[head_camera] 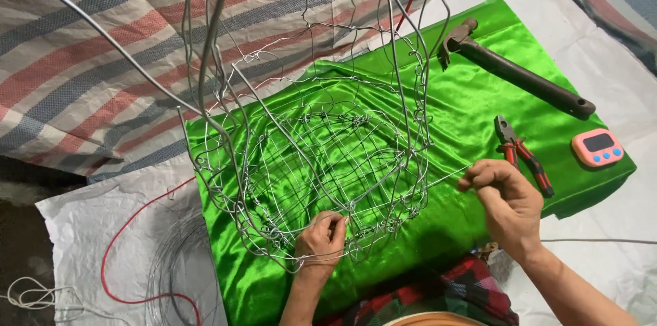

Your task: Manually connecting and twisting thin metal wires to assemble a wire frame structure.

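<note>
Two bare hands work at a round basket-shaped frame of thin grey wire standing on a shiny green satin cloth. Left hand has its fingers closed on the frame's near rim. Right hand pinches a thin loose wire strand running to the frame. Red-handled pliers, a dark claw hammer and a pink digital timer lie beside it.

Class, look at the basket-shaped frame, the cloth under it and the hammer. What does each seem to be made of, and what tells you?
Basket frame: thin bare metal wire, silvery, twisted at the joints.
Green cloth: probably satin or a similar synthetic, since it is glossy with bright highlights along the folds.
Hammer: dull dark metal head, seemingly worn; the handle is dark too, material unclear.
</note>
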